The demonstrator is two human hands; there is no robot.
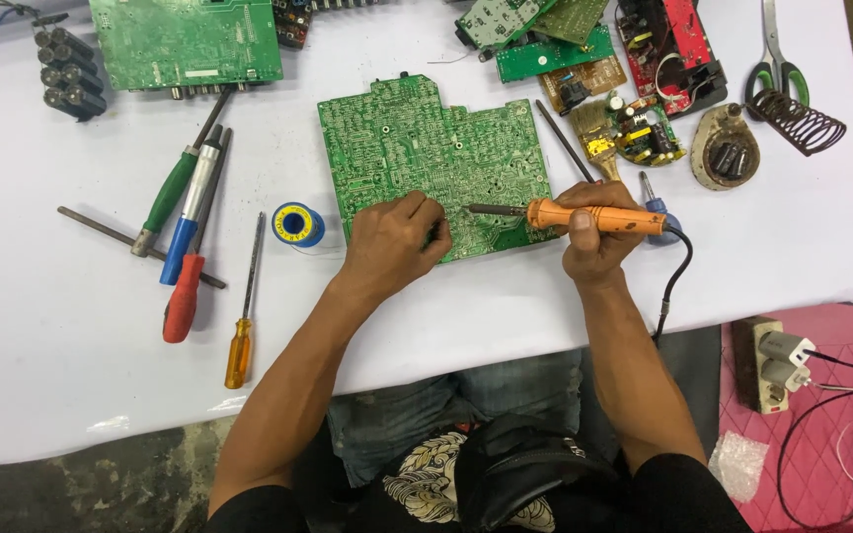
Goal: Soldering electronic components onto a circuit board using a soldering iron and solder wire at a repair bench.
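A large green circuit board lies on the white table. My left hand rests on the board's near edge, its fingers pinched together; whether they hold anything is too small to tell. My right hand grips an orange-handled soldering iron, held level, with its metal tip reaching left over the board close to my left fingertips. The iron's black cord drops off the table's front edge.
Left of the board lie a solder spool, several screwdrivers and a blue desoldering pump. More boards, a battery pack, a brush, scissors and a coiled iron stand sit at the back. A power strip lies at right.
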